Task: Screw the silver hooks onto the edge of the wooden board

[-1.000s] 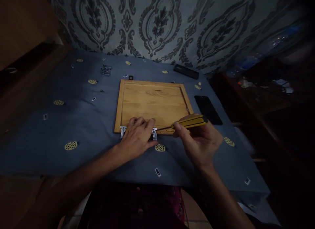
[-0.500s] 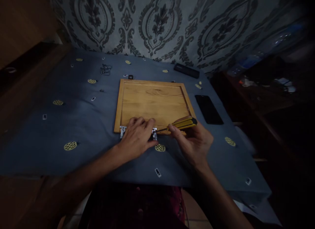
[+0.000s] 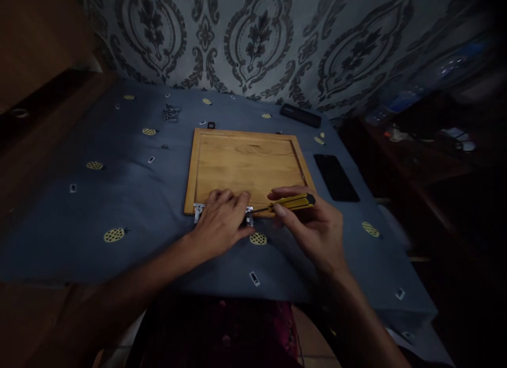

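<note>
A framed wooden panel [image 3: 245, 164], like a cabinet door, lies flat on the cloth-covered table. Along its near edge sits a silvery metal hinge [image 3: 198, 214], with shiny metal showing on both sides of my left hand [image 3: 222, 217]. That hand is curled over the hinge and the panel's edge, hiding the middle. My right hand [image 3: 317, 225] grips a yellow and black screwdriver [image 3: 295, 201], its shaft slanting left to the right-hand metal part. The tip's exact contact is too dark and small to make out.
A black phone [image 3: 336, 178] lies right of the panel, and a dark oblong case [image 3: 300, 115] near the wall. Metal pieces [image 3: 171, 113] lie at the back left, with a small dark square item [image 3: 211, 125] behind the panel. A cluttered brown shelf [image 3: 412, 162] stands at right.
My right hand's fingers have shifted on the screwdriver handle, the index finger now stretched out above it. My left hand stays in place on the hinge.
</note>
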The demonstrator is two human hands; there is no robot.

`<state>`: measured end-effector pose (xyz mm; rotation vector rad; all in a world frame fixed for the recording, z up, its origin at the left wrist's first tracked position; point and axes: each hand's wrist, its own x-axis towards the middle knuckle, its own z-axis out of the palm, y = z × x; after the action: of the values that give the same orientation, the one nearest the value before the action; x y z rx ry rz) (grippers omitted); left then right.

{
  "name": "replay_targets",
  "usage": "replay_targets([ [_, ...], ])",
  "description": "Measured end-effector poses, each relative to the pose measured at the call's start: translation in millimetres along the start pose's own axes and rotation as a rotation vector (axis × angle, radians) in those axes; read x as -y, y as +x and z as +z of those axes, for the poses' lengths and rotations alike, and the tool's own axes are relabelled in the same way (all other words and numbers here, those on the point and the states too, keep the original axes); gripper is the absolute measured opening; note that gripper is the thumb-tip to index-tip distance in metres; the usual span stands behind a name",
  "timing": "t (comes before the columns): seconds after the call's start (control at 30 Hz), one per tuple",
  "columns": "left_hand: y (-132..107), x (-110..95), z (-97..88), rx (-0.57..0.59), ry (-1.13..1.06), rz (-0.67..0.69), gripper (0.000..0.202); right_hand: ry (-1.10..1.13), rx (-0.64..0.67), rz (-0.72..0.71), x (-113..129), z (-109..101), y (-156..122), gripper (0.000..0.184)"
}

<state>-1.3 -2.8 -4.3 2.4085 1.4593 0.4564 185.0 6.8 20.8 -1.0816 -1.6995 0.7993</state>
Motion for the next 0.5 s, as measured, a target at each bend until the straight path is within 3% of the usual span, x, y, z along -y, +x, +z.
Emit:
replay_targets([
  [0.23,0,0,0.1,-0.001,0.015,0.0,0.052,0.097,-0.013,-0.006,4,-8,-2,0.016],
  [0.33,0,0,0.7,-0.017,0.012,0.011,0.047,0.077,-0.061,-0.008,2,-6,0,0.009],
  [0.5,-1,0,1.0,-0.006,0.021,0.001,0.05,0.098,-0.144,0.014,3,4,6,0.017],
])
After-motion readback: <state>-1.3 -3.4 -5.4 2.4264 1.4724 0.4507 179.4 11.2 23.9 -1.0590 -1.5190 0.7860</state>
